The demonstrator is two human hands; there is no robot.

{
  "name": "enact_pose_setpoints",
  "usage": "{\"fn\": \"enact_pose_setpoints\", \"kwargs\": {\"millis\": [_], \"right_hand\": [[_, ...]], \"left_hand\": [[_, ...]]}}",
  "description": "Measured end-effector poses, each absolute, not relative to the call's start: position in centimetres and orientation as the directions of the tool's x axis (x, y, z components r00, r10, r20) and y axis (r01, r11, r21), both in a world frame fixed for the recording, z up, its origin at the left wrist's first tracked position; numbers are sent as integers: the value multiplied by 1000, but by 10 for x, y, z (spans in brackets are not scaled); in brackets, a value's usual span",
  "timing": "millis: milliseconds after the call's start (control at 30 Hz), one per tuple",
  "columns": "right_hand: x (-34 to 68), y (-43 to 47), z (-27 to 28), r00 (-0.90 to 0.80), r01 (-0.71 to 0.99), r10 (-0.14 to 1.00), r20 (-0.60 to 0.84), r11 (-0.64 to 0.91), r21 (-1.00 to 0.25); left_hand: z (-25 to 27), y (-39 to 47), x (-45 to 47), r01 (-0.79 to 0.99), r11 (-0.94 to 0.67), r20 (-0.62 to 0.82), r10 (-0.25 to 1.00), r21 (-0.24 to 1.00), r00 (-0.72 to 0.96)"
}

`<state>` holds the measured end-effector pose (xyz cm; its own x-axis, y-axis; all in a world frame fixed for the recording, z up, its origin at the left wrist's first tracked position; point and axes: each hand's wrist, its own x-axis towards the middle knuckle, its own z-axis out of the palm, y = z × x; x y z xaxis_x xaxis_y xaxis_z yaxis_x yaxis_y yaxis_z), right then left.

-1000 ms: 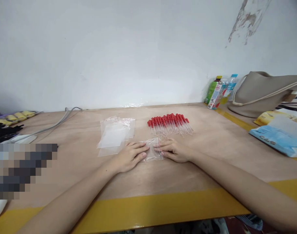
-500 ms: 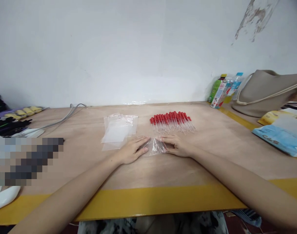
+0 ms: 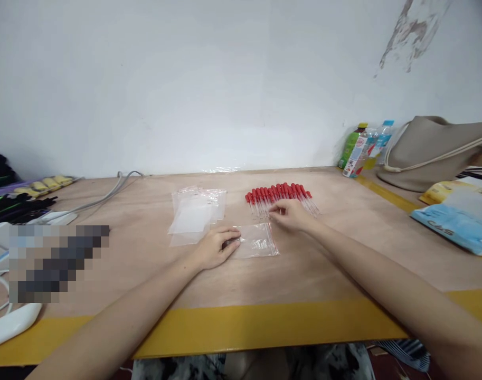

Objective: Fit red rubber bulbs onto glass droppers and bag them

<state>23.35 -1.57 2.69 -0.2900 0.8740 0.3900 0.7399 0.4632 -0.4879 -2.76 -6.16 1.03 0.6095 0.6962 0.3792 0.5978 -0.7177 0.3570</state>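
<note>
A clear zip-lock bag (image 3: 255, 241) lies flat on the table, its red-lined mouth facing right. My left hand (image 3: 219, 245) is closed on the bag's left end between thumb and fingers. A row of glass droppers (image 3: 278, 193) with red rubber bulbs lies just beyond, tips toward me. Over those tips is my right hand (image 3: 291, 214), thumb and fingers bent together in a pinch; what they hold, if anything, is too small to make out. A stack of clear zip-lock bags (image 3: 193, 214) rests behind my left hand.
Bottles (image 3: 355, 150) and a grey bag (image 3: 434, 150) stand at the back right, near a blue tissue pack (image 3: 454, 229). On the left are cables (image 3: 102, 198), a white device (image 3: 15, 322) and a blurred-out patch. Yellow tape (image 3: 241, 330) runs along the front edge.
My right hand has let go of the bag's mouth and moved away from me, up to the droppers. The bag now lies flatter, with my left hand still on its end.
</note>
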Motion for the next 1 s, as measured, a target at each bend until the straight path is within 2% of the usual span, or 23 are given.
{"fn": "enact_pose_setpoints", "kwargs": {"millis": [100, 233, 367, 500, 667, 833, 933, 1000], "right_hand": [[209, 4, 32, -32, 855, 920, 391, 228, -466], [182, 26, 33, 124, 922, 943, 309, 6, -386], [170, 38, 33, 194, 949, 939, 284, -107, -295], [166, 42, 34, 236, 941, 940, 245, -158, -300], [167, 39, 39, 246, 913, 939, 240, -141, -383], [192, 23, 40, 125, 792, 942, 312, 95, -603], [215, 5, 28, 93, 612, 917, 387, 254, -749], [228, -8, 17, 99, 469, 914, 393, 305, -828]], "left_hand": [[11, -60, -31, 569, -735, 365, 677, 369, 638], [12, -57, -40, 539, -749, 294, 653, 384, 698], [12, -57, -44, 524, -764, 284, 633, 375, 720], [12, -57, -43, 534, -758, 269, 640, 374, 720], [13, -58, -43, 534, -755, 252, 641, 381, 725], [16, -59, -46, 524, -765, 213, 621, 374, 754], [17, -60, -46, 525, -768, 208, 618, 367, 758], [17, -60, -44, 540, -757, 217, 634, 367, 742]]}}
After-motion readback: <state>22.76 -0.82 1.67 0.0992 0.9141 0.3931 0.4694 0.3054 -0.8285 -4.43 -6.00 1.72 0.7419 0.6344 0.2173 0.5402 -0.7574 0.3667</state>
